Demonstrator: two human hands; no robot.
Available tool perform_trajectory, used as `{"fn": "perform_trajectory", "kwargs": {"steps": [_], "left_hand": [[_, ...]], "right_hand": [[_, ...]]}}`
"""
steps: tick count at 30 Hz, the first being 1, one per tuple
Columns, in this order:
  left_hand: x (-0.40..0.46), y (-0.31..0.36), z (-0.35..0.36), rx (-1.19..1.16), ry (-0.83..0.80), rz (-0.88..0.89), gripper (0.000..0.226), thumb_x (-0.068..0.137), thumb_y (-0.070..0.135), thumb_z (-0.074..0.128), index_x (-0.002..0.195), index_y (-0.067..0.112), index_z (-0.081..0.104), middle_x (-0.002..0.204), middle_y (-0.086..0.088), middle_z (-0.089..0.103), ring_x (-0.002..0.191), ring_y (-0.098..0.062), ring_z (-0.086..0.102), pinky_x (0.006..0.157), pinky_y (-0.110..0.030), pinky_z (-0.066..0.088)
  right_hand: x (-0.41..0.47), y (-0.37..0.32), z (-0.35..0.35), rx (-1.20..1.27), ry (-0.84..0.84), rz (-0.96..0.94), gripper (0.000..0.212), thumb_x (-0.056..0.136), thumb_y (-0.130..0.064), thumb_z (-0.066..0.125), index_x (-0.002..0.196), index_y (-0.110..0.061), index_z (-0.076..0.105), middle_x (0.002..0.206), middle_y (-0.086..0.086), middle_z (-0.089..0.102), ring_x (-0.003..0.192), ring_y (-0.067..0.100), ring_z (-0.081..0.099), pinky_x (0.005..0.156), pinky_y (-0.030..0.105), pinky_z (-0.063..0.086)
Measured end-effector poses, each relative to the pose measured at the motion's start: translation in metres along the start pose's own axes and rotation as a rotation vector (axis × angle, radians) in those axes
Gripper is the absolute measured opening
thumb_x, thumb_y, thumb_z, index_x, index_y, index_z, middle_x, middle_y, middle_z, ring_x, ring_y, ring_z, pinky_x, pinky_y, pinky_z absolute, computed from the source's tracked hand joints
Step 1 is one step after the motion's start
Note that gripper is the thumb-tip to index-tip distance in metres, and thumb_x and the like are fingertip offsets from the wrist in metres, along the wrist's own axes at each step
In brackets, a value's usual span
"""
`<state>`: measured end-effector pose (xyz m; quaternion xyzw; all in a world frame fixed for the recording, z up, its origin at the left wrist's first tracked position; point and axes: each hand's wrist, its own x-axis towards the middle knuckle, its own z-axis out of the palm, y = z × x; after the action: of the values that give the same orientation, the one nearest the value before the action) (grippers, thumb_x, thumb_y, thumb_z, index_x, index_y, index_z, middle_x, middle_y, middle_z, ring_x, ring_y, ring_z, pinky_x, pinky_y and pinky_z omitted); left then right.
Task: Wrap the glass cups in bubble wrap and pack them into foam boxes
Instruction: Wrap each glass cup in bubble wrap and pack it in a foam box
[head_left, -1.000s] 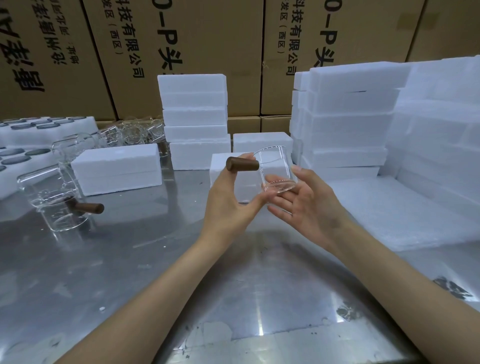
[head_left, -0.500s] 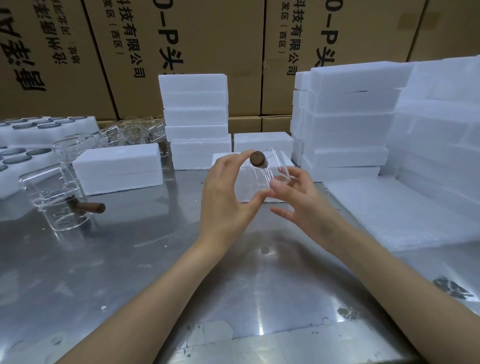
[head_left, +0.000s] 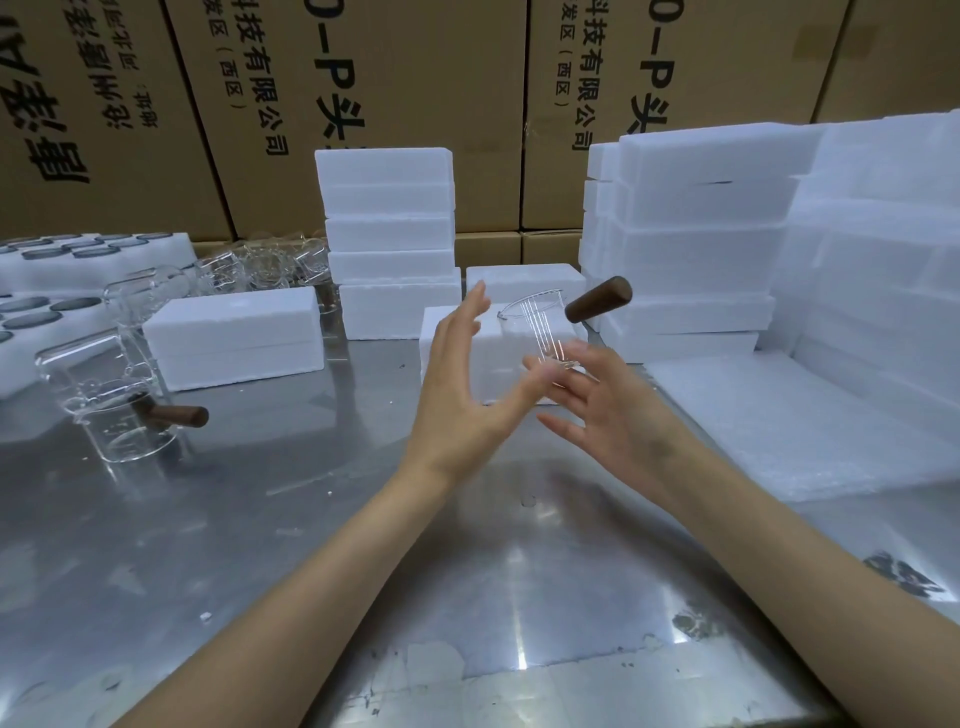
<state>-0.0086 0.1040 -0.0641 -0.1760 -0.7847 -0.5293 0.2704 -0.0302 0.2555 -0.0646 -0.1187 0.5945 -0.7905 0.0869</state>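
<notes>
Glass cup (head_left: 540, 332) rests on our right fingertips (head_left: 558, 371), left hand (head_left: 460, 384) open at nine o'clock; we should firm that loose grip before wrapping.

**Both hands raised, fingers spread**

Two bare forearms reaching forward from the lower corners, converging toward mid-frame. Left hand (head_left: 462, 395) upright on its edge, palm turned toward the right, fingers straight and fanned upward, slightly blurred at the tips; thumb stretched out toward the other hand. Wrist bent a little back. Right hand (head_left: 618, 410) lower and just beside it, back of the hand toward the camera, fingers extended and splayed toward the left, fingertips (head_left: 540, 366) meeting the base of the glass cup (head_left: 540, 332) and propping it from beneath. Neither hand curled closed. Left thumb tip near the right fingers; whether touching cannot be told.
</notes>
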Motion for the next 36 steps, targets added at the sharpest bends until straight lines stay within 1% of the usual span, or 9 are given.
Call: {"fn": "perform_trajectory", "kwargs": {"steps": [4, 7, 12, 17, 21, 25, 28, 31, 36], "left_hand": [[0.009, -0.01, -0.001, -0.25, -0.079, -0.265, 0.08, 0.078, 0.06, 0.058, 0.142, 0.015, 0.042, 0.141, 0.002, 0.051, 0.13, -0.009, 0.045, 0.112, -0.034, 0.034], [0.012, -0.012, -0.003, -0.358, -0.118, -0.33, 0.08, 0.072, 0.066, 0.058, 0.137, 0.02, 0.052, 0.136, 0.008, 0.056, 0.127, -0.003, 0.048, 0.114, -0.032, 0.03], [0.012, -0.016, -0.002, -0.411, -0.131, -0.316, 0.038, 0.085, 0.051, 0.059, 0.109, 0.023, 0.07, 0.113, 0.005, 0.07, 0.113, -0.006, 0.061, 0.101, -0.028, 0.037], [0.012, -0.017, -0.004, -0.462, -0.064, -0.366, 0.06, 0.075, 0.052, 0.07, 0.122, 0.016, 0.065, 0.121, 0.002, 0.067, 0.119, -0.01, 0.058, 0.11, -0.033, 0.036], [0.011, -0.014, -0.007, -0.456, 0.018, -0.375, 0.06, 0.07, 0.046, 0.075, 0.122, 0.021, 0.063, 0.112, 0.007, 0.071, 0.1, 0.005, 0.064, 0.08, -0.007, 0.044], [0.01, -0.013, -0.007, -0.388, 0.045, -0.351, 0.052, 0.072, 0.041, 0.074, 0.12, 0.026, 0.061, 0.103, 0.011, 0.071, 0.086, 0.012, 0.064, 0.061, 0.002, 0.042], [0.01, -0.015, -0.006, -0.361, 0.041, -0.342, 0.05, 0.075, 0.034, 0.076, 0.121, 0.024, 0.059, 0.108, 0.004, 0.07, 0.095, 0.003, 0.065, 0.067, -0.003, 0.045], [0.01, -0.02, -0.007, -0.274, 0.017, -0.314, 0.053, 0.073, 0.03, 0.079, 0.12, 0.023, 0.056, 0.112, 0.0, 0.067, 0.108, -0.005, 0.061, 0.082, -0.009, 0.046], [0.009, -0.03, -0.005, -0.083, -0.043, -0.26, 0.063, 0.066, 0.033, 0.085, 0.119, 0.027, 0.05, 0.112, 0.005, 0.064, 0.109, -0.002, 0.057, 0.084, -0.009, 0.044]], "right_hand": [[-0.003, -0.003, 0.002, 0.017, -0.037, 0.03, 0.057, 0.07, -0.046, 0.057, 0.123, -0.024, 0.057, 0.113, -0.005, 0.07, 0.109, 0.008, 0.063, 0.094, 0.034, 0.046], [-0.003, -0.003, 0.004, 0.005, -0.058, 0.058, 0.055, 0.077, -0.045, 0.053, 0.127, -0.022, 0.056, 0.115, -0.004, 0.07, 0.11, 0.009, 0.063, 0.095, 0.035, 0.045], [-0.004, -0.002, 0.005, -0.023, -0.094, 0.106, 0.048, 0.085, -0.045, 0.047, 0.126, -0.022, 0.057, 0.116, -0.004, 0.069, 0.111, 0.007, 0.062, 0.099, 0.035, 0.044], [-0.003, -0.002, 0.005, -0.082, -0.089, 0.108, 0.051, 0.084, -0.049, 0.049, 0.126, -0.022, 0.055, 0.117, -0.002, 0.069, 0.113, 0.008, 0.061, 0.099, 0.034, 0.042], [-0.003, -0.005, 0.003, -0.119, 0.079, -0.032, 0.065, 0.066, -0.055, 0.06, 0.123, -0.023, 0.057, 0.115, -0.006, 0.068, 0.104, 0.008, 0.064, 0.092, 0.032, 0.047], [-0.001, -0.011, -0.005, -0.122, 0.286, -0.177, 0.043, 0.066, -0.057, 0.066, 0.099, -0.03, 0.063, 0.092, -0.009, 0.066, 0.085, 0.008, 0.063, 0.074, 0.027, 0.048], [0.0, -0.009, -0.01, -0.187, 0.306, -0.206, 0.014, 0.086, -0.043, 0.062, 0.087, -0.03, 0.068, 0.083, -0.012, 0.067, 0.079, 0.006, 0.06, 0.072, 0.024, 0.045], [0.001, -0.008, -0.012, -0.279, 0.337, -0.193, 0.014, 0.092, -0.034, 0.058, 0.087, -0.027, 0.069, 0.082, -0.011, 0.069, 0.076, 0.005, 0.06, 0.071, 0.022, 0.043], [0.002, -0.007, -0.015, -0.43, 0.399, -0.12, 0.016, 0.095, -0.026, 0.053, 0.085, -0.028, 0.065, 0.081, -0.01, 0.07, 0.069, 0.006, 0.057, 0.066, 0.023, 0.039]]}}
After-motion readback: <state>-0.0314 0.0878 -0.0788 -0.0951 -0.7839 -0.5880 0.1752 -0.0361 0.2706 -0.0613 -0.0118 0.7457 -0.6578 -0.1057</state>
